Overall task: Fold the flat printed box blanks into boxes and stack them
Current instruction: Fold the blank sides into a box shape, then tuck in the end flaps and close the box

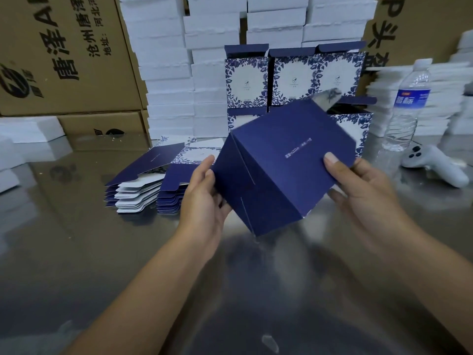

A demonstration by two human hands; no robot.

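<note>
Navy box [281, 170], half folded, is hovering mid-frame above the steel table [76, 252]; left hand [204, 190] and right hand [363, 185] are pinching opposite edges. It is looking light and stiff (probably creasing easily), favouring holds along panel edges.

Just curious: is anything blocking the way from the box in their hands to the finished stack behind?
Nothing visible does. The blue box, held by the left hand and right hand, is right before the folded boxes; the flat blanks lie off left, the water bottle off right.
</note>
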